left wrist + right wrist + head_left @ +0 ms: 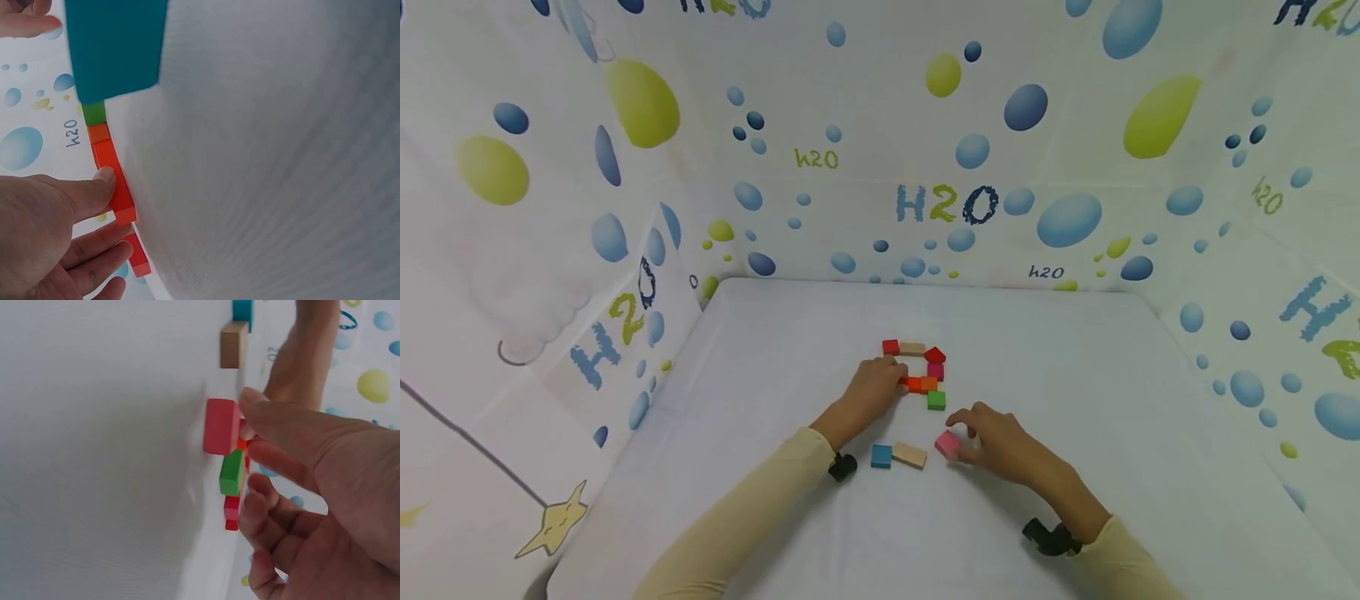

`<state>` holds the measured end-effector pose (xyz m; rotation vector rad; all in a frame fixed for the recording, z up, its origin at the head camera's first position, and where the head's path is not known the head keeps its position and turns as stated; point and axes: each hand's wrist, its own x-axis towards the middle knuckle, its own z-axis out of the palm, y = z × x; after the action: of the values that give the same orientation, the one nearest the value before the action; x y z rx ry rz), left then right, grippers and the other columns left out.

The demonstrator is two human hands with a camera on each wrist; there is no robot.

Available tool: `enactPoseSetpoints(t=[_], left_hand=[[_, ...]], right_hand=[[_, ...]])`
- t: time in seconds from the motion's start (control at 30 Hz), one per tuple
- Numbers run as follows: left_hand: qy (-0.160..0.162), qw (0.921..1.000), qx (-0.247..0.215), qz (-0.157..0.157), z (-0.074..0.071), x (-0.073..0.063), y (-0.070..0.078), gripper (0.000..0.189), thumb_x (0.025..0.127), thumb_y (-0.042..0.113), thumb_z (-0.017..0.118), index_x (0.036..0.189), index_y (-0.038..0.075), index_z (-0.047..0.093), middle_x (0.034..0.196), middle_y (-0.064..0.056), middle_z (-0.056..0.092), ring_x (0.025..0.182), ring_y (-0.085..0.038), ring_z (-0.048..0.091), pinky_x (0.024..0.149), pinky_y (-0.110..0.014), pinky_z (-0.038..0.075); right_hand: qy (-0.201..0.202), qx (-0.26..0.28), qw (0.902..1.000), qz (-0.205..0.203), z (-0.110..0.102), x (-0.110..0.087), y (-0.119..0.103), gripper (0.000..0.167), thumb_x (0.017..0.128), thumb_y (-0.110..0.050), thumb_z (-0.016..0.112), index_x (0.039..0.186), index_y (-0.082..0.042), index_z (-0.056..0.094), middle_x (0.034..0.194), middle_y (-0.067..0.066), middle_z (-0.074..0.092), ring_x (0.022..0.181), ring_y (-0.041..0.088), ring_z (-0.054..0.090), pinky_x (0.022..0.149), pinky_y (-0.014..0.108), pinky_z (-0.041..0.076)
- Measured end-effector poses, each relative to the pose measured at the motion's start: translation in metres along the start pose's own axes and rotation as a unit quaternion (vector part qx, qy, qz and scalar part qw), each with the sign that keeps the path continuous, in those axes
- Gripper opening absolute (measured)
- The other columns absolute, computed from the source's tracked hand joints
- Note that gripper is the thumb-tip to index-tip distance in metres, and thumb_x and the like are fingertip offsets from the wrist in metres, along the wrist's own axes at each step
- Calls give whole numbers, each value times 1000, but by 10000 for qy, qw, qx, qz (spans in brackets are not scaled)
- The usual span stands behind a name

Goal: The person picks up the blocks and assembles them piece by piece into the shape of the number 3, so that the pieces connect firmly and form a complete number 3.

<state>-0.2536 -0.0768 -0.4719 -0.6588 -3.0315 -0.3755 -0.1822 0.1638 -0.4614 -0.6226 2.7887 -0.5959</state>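
Observation:
Between its thumb and fingers, my left hand [872,387] grips a red-orange block [112,165] at the left end of a short row. An orange block [929,384] adjoins it on the right, with a green block [936,401] just below. My right hand [1000,442] pinches a pink block [220,427] by its edge, close over the table, nearer to me than the green one. Behind the left hand stand a red block [890,347], a plain wooden block [912,348], a red triangular block [935,355] and a magenta block [936,372], forming a bent line.
A blue block [882,456] and another plain wooden block [910,455] lie between the two forearms, near the front of the layout. The white table [775,333] is bordered by hanging sheets [865,100] printed with coloured drops. Dark wrist cameras [1049,537] sit low near the tabletop.

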Motion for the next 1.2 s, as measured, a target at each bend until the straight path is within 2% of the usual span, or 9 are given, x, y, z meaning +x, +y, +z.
enactPoseSetpoints(t=[0.1,0.2,0.27,0.47,0.67,0.93,1.2], left_hand=[[13,10000,13,13,-1,0,0,24,100,23,75,120,11,72,115,-10,71,103,-25,65,103,-42,54],[13,10000,-30,36,-1,0,-1,23,100,23,75,119,10,72,114,-10,70,103,-26,65,103,-43,54],[4,10000,-33,60,-2,0,0,23,100,23,75,119,10,72,114,-10,70,103,-26,65,103,-44,53],[18,10000,28,37,-1,0,-1,23,100,24,75,119,11,72,114,-9,70,104,-25,64,104,-43,53],[12,10000,22,-2,0,1,0,23,100,23,74,119,11,73,115,-10,71,106,-26,65,105,-44,53],[36,10000,72,25,2,2,-1,22,100,24,74,119,11,73,116,-10,71,106,-27,66,104,-44,53],[16,9999,127,-36,4,3,-2,23,101,25,74,120,13,72,117,-9,71,107,-25,66,104,-44,53]], right_hand=[[-154,48,9995,-257,-2,0,1,38,92,-22,83,128,-22,71,96,-6,60,87,11,58,82,34,54],[-204,76,9995,-246,-1,2,3,32,96,-19,79,126,-21,71,91,-7,57,84,10,55,73,24,54],[-133,108,9997,-171,1,3,4,28,97,-19,78,124,-20,71,88,-7,56,82,11,53,70,23,50],[263,39,9996,134,5,14,2,27,92,-24,83,115,-17,70,84,-4,56,77,13,52,66,26,49],[434,-50,9978,507,11,29,0,35,89,-31,87,115,-15,71,82,-4,57,74,13,54,64,25,50],[631,-12,9963,577,12,36,-6,32,89,-31,87,112,-15,73,83,-3,60,73,14,55,66,26,53],[787,50,9949,632,15,38,-6,34,88,-34,87,113,-15,73,80,-2,57,69,14,52,61,27,48]])
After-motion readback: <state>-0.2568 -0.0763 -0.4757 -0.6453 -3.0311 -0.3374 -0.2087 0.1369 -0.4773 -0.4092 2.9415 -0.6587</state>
